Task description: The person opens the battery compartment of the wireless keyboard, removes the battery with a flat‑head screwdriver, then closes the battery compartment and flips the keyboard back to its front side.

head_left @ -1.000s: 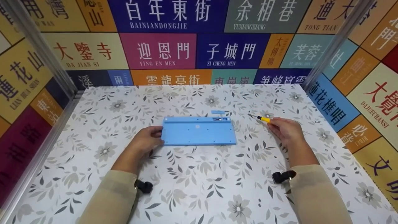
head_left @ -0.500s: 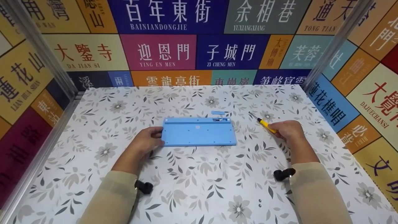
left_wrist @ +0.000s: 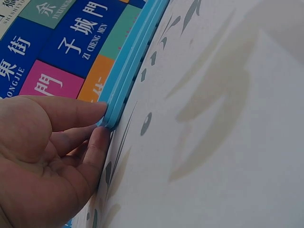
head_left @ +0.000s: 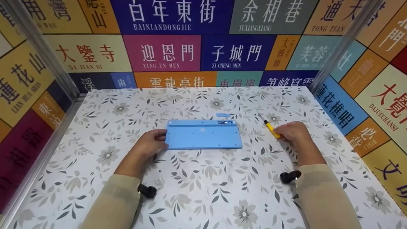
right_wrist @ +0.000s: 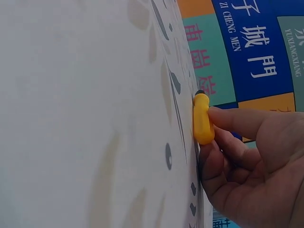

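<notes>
A light blue keyboard [head_left: 203, 136] lies underside up on the table, screw holes and a small round label showing. Near its far right corner the battery compartment [head_left: 225, 122] is uncovered, with what looks like a battery inside. The blue battery cover [head_left: 223, 115] lies just behind it. My left hand [head_left: 152, 141] pinches the keyboard's left edge between thumb and fingers, as the left wrist view also shows at the keyboard's corner [left_wrist: 111, 116]. Right of the keyboard, my right hand [head_left: 294, 132] holds a screwdriver [head_left: 272, 128] by its yellow handle [right_wrist: 203, 126], low against the table, shaft pointing away.
A white cloth with grey leaves and flowers [head_left: 203, 190] covers the table. Colourful printed panels [head_left: 162, 52] stand along the back and both sides, with metal posts [head_left: 341, 44] at the back corners. A small black camera [head_left: 290, 176] sits on each wrist.
My right hand has turned the screwdriver from pointing left to pointing more away, and lowered its handle nearer the table. The left hand and keyboard have stayed put.
</notes>
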{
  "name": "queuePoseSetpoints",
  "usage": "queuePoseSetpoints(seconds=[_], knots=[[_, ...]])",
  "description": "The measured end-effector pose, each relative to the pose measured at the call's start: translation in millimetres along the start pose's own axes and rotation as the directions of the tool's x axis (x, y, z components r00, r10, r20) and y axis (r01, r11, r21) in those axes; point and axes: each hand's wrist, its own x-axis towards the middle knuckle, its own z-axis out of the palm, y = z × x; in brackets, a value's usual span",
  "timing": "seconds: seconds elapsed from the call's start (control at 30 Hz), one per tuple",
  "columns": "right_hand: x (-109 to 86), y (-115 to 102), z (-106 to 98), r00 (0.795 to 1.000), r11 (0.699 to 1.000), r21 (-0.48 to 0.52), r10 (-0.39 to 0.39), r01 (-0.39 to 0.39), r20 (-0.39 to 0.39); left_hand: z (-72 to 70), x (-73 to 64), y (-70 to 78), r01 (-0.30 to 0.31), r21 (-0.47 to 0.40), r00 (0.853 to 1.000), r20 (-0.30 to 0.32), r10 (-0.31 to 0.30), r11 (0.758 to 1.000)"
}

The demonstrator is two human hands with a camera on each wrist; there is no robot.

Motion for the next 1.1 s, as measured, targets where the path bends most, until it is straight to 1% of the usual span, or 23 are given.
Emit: queuePoseSetpoints(seconds=[0.17, 0.37, 0.47, 0.53, 0.6, 0.7, 0.73, 0.8, 0.9, 0.97, 1.1], knots=[[0.5, -2.1, -2.9, 1.000, 1.000, -0.028, 0.010, -0.010, 0.023, -1.5, 1.9, -2.1, -0.020, 0.000, 1.000, 0.013, 0.020, 1.000], [0.7, -10.2, -5.9, 1.000, 0.999, -0.041, 0.011, -0.010, 0.026, -2.1, 2.1, -2.1, -0.003, 0.002, 1.000, 0.016, 0.003, 1.000], [-1.8, -17.6, -6.9, 1.000, 1.000, -0.016, 0.005, -0.005, 0.021, -2.0, 1.5, -1.6, 0.000, -0.009, 1.000, 0.020, 0.000, 1.000], [-5.1, -23.4, -5.7, 1.000, 1.000, 0.024, -0.007, 0.006, 0.021, -1.6, 1.2, -1.3, 0.004, -0.016, 1.000, 0.017, -0.004, 1.000], [-8.4, -28.6, -3.2, 0.999, 0.997, 0.065, -0.037, 0.035, 0.030, -1.6, 0.9, -1.0, 0.005, -0.008, 1.000, 0.015, -0.005, 1.000], [-13.4, -37.9, 3.9, 0.993, 0.992, 0.073, -0.106, 0.103, 0.042, -2.0, 0.4, -0.6, 0.009, 0.006, 1.000, 0.011, -0.009, 1.000], [-14.8, -41.2, 6.6, 0.990, 0.990, 0.058, -0.135, 0.132, 0.048, -2.2, 0.2, -0.4, 0.008, 0.011, 1.000, 0.011, -0.009, 1.000], [-17.5, -47.6, 12.5, 0.980, 0.982, 0.019, -0.187, 0.187, 0.064, -1.8, 0.0, 0.1, 0.013, 0.011, 1.000, 0.008, -0.014, 1.000], [-20.6, -56.8, 21.6, 0.960, 0.965, 0.009, -0.262, 0.263, 0.095, -1.2, -0.2, 0.2, 0.016, 0.004, 1.000, 0.009, -0.016, 1.000], [-23.3, -62.3, 27.5, 0.946, 0.954, 0.030, -0.301, 0.300, 0.118, -0.9, -0.2, 0.6, 0.016, 0.002, 1.000, 0.009, -0.016, 1.000], [-26.2, -73.1, 40.5, 0.929, 0.940, 0.092, -0.340, 0.330, 0.148, -1.6, -1.3, 1.2, 0.004, 0.008, 1.000, 0.014, -0.004, 1.000]])
